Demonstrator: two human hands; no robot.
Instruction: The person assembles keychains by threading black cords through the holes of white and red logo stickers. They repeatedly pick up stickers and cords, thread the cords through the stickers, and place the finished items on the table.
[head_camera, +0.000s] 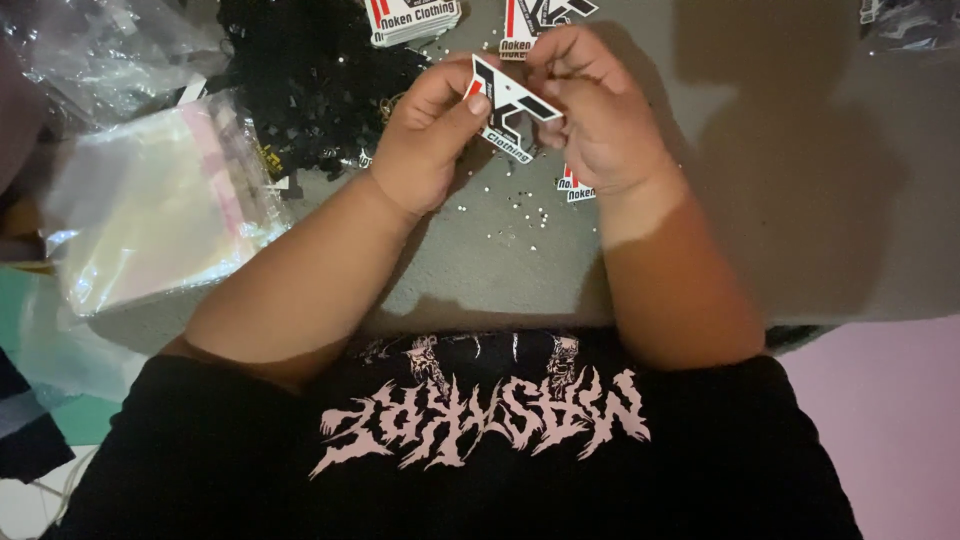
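Four printed paper tags (510, 105) show, one stack of clear plastic bags (160, 205), and two hands (430, 140).

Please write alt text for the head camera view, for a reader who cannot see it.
Two bare hands, left hand and right hand, hold one small white, black and red card tag between them above a grey table. More tags, a black heap and clear plastic bags lie nearby.

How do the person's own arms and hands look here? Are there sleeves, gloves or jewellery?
Both forearms are bare up to the elbows; no sleeves reach them. The left hand and the right hand wear no gloves, and no rings, watch or bracelets show. The person wears a black T-shirt with pale pink jagged print.
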